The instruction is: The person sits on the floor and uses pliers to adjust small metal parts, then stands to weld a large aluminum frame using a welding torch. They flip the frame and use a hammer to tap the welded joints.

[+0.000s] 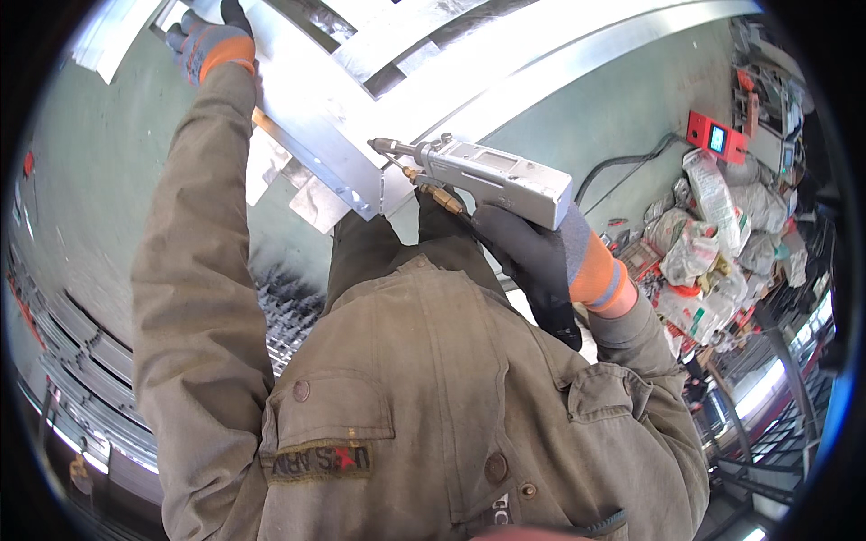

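Right hand [550, 252]: gloved, dark grey with an orange cuff, fingers wrapped round the grip of a silver gun [505, 180]. Firm hold, finger placement on the underside mostly hidden. Gun sits in front of the torso, right of centre, body angled up-left. Its nozzle [390, 145] points left, over the frame near the corner; can't tell if the tip touches metal or hangs just above. Brass fitting [439, 197] runs along under the body, on the nozzle side of the hand.

Left hand [216, 47]: same glove type, arm stretched far forward to the upper left. It's on the frame [311, 86], fingers spread along the edge, thumb apart. Can't tell whether it's gripping or only resting there.

Frame: bright sheet metal, overexposed in places, runs across the top with crossbars and open slots. Near corner faces the wearer, just left of the nozzle. Loose-looking metal pieces [318, 205] show under its left edge, close to the trousers [363, 257].

Further out: green surface [90, 171] on both sides. Right: black cable [622, 160], red box [715, 137] with lit screen, heap of plastic bags [690, 248] below it. Far left: long metal strips [95, 338], stacked.
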Available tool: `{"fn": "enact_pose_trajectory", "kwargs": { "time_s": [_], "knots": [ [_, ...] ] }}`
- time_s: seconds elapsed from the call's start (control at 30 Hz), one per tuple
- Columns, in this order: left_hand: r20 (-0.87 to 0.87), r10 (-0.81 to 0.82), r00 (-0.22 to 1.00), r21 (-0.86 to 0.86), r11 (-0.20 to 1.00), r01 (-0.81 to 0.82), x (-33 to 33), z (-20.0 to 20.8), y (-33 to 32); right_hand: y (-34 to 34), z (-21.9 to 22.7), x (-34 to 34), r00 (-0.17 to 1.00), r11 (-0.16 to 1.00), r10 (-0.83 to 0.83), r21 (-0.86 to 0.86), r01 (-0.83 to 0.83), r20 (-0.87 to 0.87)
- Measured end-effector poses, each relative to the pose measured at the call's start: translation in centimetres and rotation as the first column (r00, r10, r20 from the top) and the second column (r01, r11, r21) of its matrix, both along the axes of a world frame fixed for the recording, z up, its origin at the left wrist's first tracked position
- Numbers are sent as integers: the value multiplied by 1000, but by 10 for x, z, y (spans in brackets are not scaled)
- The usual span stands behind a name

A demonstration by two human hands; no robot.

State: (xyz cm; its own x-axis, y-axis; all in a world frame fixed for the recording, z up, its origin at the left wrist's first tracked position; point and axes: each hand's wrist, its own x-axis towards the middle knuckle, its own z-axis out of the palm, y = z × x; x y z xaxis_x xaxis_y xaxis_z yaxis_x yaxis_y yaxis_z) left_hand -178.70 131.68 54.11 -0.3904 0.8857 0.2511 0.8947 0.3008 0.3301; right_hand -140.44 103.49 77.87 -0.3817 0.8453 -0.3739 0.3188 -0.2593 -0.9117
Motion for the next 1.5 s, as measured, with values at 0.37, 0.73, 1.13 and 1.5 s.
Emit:
{"fn": "enact_pose_trajectory", "kwargs": {
  "time_s": [0.37,0.73,1.13,1.5],
  "knots": [
    [-39,74,996,-20,997,-75,20,7,-3,25,-15,8,945,954,298,-5,-300,137],
    [-102,57,993,39,998,-53,18,3,-3,36,-33,2,961,965,257,-79,-249,106],
    [-46,81,996,18,997,-80,23,11,-3,45,-31,-8,999,898,45,-440,-30,24],
    [-22,87,996,11,996,-87,21,12,-5,47,-26,-15,994,898,85,-437,-46,68]
  ]
}}
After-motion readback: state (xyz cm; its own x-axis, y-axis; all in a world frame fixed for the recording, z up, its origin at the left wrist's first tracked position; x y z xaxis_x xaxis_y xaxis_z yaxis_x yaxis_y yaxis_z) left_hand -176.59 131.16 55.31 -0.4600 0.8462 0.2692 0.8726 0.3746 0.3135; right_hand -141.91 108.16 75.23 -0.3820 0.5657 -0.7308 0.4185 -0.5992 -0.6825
